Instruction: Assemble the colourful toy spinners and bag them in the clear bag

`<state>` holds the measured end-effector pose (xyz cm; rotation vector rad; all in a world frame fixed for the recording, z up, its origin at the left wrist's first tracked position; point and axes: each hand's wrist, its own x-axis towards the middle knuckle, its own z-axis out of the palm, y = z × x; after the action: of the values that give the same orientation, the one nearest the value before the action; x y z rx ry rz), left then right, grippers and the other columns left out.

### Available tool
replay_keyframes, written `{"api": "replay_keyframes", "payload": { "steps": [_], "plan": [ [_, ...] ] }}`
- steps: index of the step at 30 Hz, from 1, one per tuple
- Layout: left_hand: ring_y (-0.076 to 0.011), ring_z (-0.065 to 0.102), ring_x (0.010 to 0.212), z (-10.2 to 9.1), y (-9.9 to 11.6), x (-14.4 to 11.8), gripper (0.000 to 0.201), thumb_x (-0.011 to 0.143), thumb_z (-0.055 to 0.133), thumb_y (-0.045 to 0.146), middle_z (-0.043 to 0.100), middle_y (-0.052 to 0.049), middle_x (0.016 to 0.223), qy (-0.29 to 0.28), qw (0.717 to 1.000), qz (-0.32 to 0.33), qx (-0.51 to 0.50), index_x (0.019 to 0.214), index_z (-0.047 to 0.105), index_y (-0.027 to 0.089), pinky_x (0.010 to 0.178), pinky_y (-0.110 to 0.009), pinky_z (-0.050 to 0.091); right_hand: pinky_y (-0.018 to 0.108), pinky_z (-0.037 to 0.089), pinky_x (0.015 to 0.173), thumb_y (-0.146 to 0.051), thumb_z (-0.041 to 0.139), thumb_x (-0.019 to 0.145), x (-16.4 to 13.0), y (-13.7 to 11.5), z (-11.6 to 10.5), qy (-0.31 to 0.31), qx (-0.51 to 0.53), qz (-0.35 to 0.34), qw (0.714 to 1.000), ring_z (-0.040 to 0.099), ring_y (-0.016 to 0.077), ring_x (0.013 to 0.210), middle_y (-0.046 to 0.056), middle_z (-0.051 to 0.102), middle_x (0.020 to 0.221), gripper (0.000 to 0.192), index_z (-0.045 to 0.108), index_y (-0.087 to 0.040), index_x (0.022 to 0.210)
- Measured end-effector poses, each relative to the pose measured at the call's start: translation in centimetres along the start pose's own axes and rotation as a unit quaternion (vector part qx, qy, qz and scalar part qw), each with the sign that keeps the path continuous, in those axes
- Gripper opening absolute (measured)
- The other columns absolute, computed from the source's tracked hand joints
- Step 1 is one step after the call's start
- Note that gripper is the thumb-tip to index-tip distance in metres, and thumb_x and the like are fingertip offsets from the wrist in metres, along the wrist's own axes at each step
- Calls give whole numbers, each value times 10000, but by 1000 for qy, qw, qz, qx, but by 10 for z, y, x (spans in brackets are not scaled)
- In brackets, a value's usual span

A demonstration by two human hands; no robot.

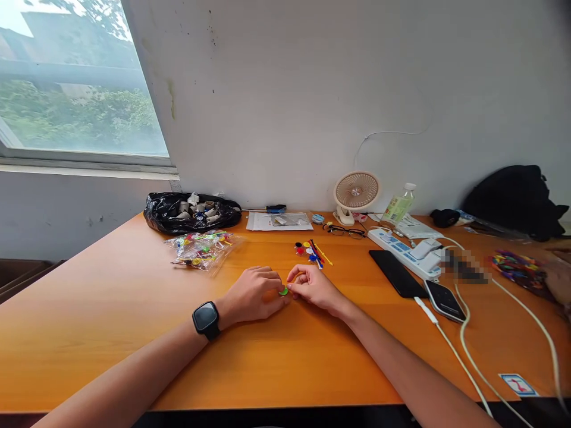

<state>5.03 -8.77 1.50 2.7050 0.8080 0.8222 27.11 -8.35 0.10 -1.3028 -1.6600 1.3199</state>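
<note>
A small green disc (284, 291) sits between my two hands, low over the table. My left hand (254, 295), wearing a black watch (206, 318) on the wrist, is closed around its left side. On the other side, my right hand (317, 289) pinches at the disc's edge with thumb and forefinger. Just beyond the hands lie several small round pieces (300, 251) in red, black, yellow, white and blue. Beside them are thin coloured sticks (317, 254). Clear plastic bags (203, 249) with similar colourful parts rest to the left.
Along the wall stand a black plastic bag (191, 214), papers (263, 222), a fan (357, 191) and a bottle (400, 205). To the right are glasses (345, 232), a power strip (399, 251), a black phone (397, 273) and cables. Another person's hand (561, 276) shows near colourful pieces (520, 268).
</note>
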Motion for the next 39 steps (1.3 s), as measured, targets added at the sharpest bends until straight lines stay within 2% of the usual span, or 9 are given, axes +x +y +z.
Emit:
{"api": "replay_keyframes", "payload": {
  "steps": [12, 16, 18, 22, 24, 27, 29, 33, 39],
  "plan": [
    [-257, 691, 1150, -12, -5, -2, 330, 1059, 554, 439, 766, -75, 1247, 65, 985, -86, -132, 1239, 762, 256, 1014, -401, 531, 270, 343, 484, -544, 631, 937, -14, -24, -20, 133, -115, -118, 977, 467, 118, 528, 55, 728, 933, 342, 704, -211, 962],
    [-243, 685, 1100, -14, -8, 0, 360, 1101, 464, 414, 771, -74, 1180, 116, 980, -113, -116, 1206, 761, 240, 966, -374, 527, 255, 246, 422, -659, 514, 983, -25, -40, -24, -36, -18, -26, 999, 292, 111, 398, -57, 460, 491, 509, 732, -203, 1046],
    [-241, 677, 1084, -14, -9, 1, 355, 1103, 461, 406, 768, -73, 1160, 118, 981, -112, -107, 1199, 758, 237, 957, -372, 519, 245, 230, 408, -692, 461, 992, -24, -42, -26, -26, 18, -10, 999, 270, 111, 387, -76, 382, 441, 571, 731, -190, 1034],
    [-236, 660, 1041, -13, -9, 1, 334, 1103, 469, 384, 765, -71, 1107, 108, 984, -102, -97, 1177, 754, 226, 932, -367, 504, 238, 341, 450, -668, 597, 927, -17, -36, -30, 112, -47, -81, 989, 511, 129, 539, 61, 741, 819, 528, 723, -179, 1079],
    [-236, 655, 1036, -13, -9, 1, 341, 1106, 461, 385, 758, -76, 1098, 105, 985, -100, -96, 1168, 755, 223, 928, -366, 501, 239, 368, 461, -663, 621, 918, -18, -35, -31, 66, -61, -68, 994, 547, 140, 575, 67, 751, 872, 537, 728, -189, 1147],
    [-242, 649, 1055, -13, -10, 1, 348, 1108, 449, 388, 749, -80, 1109, 113, 983, -105, -96, 1190, 749, 233, 941, -373, 499, 244, 313, 413, -703, 507, 973, -24, -40, -33, -32, -19, -8, 999, 351, 114, 406, -43, 500, 505, 589, 760, -183, 1083],
    [-241, 645, 1062, -14, -10, 1, 342, 1109, 446, 385, 744, -76, 1120, 118, 982, -107, -98, 1208, 739, 239, 944, -377, 498, 248, 275, 409, -708, 479, 984, -25, -44, -35, 11, 2, -20, 1000, 271, 102, 378, -75, 353, 438, 602, 765, -178, 959],
    [-243, 644, 1071, -15, -8, 1, 330, 1098, 467, 404, 737, -80, 1135, 104, 985, -98, -100, 1216, 726, 236, 955, -389, 501, 269, 337, 477, -665, 531, 968, -15, -39, -50, 158, -33, -84, 983, 428, 138, 449, -31, 460, 469, 528, 727, -185, 874],
    [-278, 638, 1130, -16, 2, 1, 343, 1024, 605, 462, 734, -98, 1211, 42, 994, -45, -91, 1274, 725, 259, 1005, -439, 503, 300, 384, 608, -360, 591, 962, -4, -16, -73, 246, -343, -87, 902, 599, 196, 671, 50, 710, 778, 222, 744, -206, 1006]
  ]
}}
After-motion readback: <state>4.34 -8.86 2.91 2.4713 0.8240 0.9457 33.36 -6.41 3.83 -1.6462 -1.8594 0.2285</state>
